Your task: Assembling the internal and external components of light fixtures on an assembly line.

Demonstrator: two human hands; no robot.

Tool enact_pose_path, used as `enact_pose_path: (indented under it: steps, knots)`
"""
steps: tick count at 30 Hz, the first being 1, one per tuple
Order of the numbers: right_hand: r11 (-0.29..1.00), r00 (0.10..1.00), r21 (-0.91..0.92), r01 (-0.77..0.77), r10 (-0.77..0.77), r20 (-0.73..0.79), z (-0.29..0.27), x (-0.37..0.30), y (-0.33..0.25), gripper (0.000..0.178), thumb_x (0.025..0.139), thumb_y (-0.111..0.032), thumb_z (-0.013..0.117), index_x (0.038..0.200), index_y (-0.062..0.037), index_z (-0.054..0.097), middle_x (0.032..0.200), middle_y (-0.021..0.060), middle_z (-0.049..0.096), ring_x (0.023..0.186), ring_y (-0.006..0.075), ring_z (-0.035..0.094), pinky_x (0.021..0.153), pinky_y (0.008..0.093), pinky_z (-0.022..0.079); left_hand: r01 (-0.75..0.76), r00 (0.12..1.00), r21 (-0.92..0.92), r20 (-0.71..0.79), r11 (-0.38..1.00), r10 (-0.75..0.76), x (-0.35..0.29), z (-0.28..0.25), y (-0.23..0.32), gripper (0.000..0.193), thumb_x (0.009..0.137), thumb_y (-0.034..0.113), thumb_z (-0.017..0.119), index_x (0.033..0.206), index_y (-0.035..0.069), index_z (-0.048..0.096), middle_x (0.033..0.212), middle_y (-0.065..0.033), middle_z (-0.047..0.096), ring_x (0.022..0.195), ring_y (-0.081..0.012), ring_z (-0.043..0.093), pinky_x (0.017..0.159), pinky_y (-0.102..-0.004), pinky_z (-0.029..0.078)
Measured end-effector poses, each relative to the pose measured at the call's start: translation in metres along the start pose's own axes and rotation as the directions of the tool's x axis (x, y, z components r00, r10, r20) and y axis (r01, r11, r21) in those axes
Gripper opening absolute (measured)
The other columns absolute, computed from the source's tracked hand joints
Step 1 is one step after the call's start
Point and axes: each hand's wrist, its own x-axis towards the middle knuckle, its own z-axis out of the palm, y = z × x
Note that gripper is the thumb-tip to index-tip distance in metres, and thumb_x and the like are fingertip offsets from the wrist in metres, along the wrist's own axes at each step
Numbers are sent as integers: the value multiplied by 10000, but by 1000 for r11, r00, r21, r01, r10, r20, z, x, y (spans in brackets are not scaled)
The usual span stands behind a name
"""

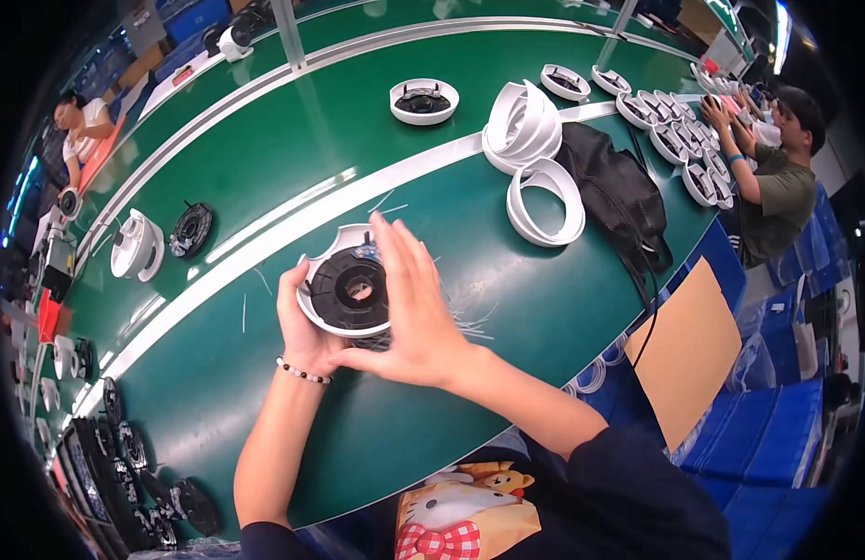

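Round white housing [332, 327] with black ring-shaped insert [334, 296], centrally holed, held over green workbench [404, 420]. Left hand [305, 322] clasps its left edge; right hand [416, 322], fingers extended, covers its right side, contact unclear.

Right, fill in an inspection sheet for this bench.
Surface: green bench, glossy.
Parts: white housing with a black disc inside.
Clutter: loose strands near the housing; black bag beside white rings.
Hands: left hand grips the housing; right hand open at its side, contact unclear.
Cables: black cord hanging past the bench edge by the bag.
Surroundings: co-worker at right, another person far left; cardboard beside the bench.
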Motion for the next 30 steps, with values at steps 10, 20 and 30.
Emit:
enact_pose_path:
  steps: [10,20,30]
  knots:
    - [923,931,-157,350,-361,-49,-47,4,51,342,516,39,600,852,-25,590,896,77,610,829,253,580,797,395,442,225,973,115,20,968,-229,48,7,-4,454,814,356,377,1069,-5,480,1010,-158,571,902,-239,565,824,-348,439]
    - [881,954,-379,283,-298,20,-79,24,59,608,559,-67,718,1112,-36,467,1197,163,449,1108,350,416,923,443,331,118,986,365,69,923,-153,85,26,29,487,859,284,320,1171,-85,377,1085,-205,522,953,-274,563,796,-359,502]
    - [904,920,-232,359,-384,-74,-67,29,44,272,474,56,606,719,-59,576,690,28,594,660,194,574,701,350,468,170,975,354,74,920,-208,46,49,16,459,862,302,333,1156,-42,414,1082,-178,532,963,-244,559,805,-381,483]
